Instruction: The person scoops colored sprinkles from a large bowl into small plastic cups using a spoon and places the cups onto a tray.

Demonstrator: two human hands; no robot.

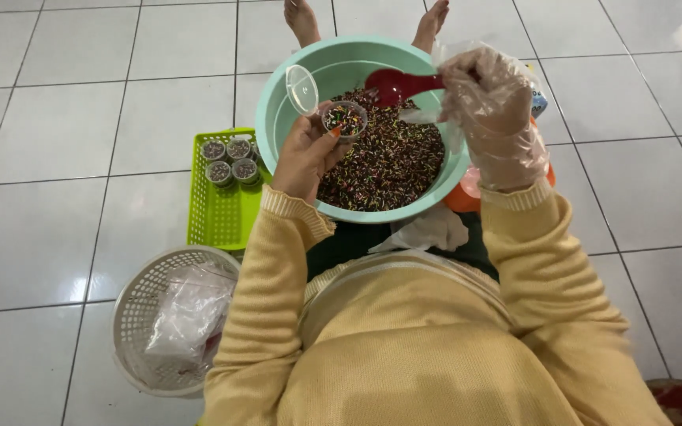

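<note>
My left hand (303, 154) holds a small clear cup (345, 119) filled with coloured sprinkles, its hinged lid (302, 88) flipped up. The cup hovers over a large mint-green basin (286, 95) full of dark and coloured sprinkles (392, 162). My right hand (492, 110), in a loose clear plastic glove, grips a red spoon (395, 85) whose bowl sits above the sprinkles just right of the cup. Both arms wear yellow knitted sleeves.
A lime-green tray (219, 209) left of the basin holds several filled small cups (229, 160). A white round basket (140, 315) with a clear plastic bag sits at lower left. An orange object (461, 197) peeks from under the basin. Bare feet (303, 20) rest beyond it on white tiles.
</note>
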